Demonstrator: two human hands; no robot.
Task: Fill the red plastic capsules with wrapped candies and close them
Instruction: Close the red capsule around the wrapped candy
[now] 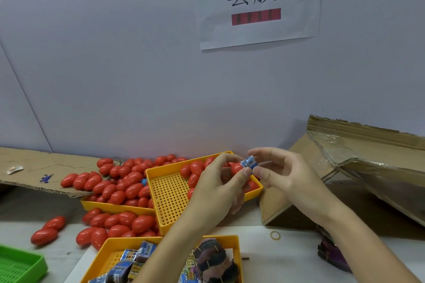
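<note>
1. Both hands met over the far corner of the upper yellow tray: the left hand [220,181] had its fingers curled round a red capsule half [236,167], and the right hand [279,171] pinched a blue wrapped candy [249,162] between thumb and forefinger, right at the capsule's mouth.
2. That candy's wrapper showed white bars or print on blue; the writing was too small to read.
3. On the wall above, a white paper sign [257,4] read "套膜" in large black characters, with a red strip [256,16] of blurred dark marks beneath.
4. Below the hands, the perforated yellow tray [170,200] sat tilted, holding a few red capsules [195,167] along its far side.
5. Under and left of it, a second yellow tray [110,207] was heaped with closed red egg-shaped capsules [128,181], glossy and smooth; more lay spilled on the table [276,257] in front and to the left [49,230].
6. Nearest the camera, a third yellow tray [234,242] held blue and mixed wrapped candies [138,257] and a dark bundle bound with rubber bands [213,259].
7. A loose rubber band [275,235] lay on the table to the right.
8. An open cardboard box [358,167] with a clear plastic liner leaned at the right; flattened cardboard [46,165] lay at the left, and a green tray [20,264] showed at the lower left corner.
</note>
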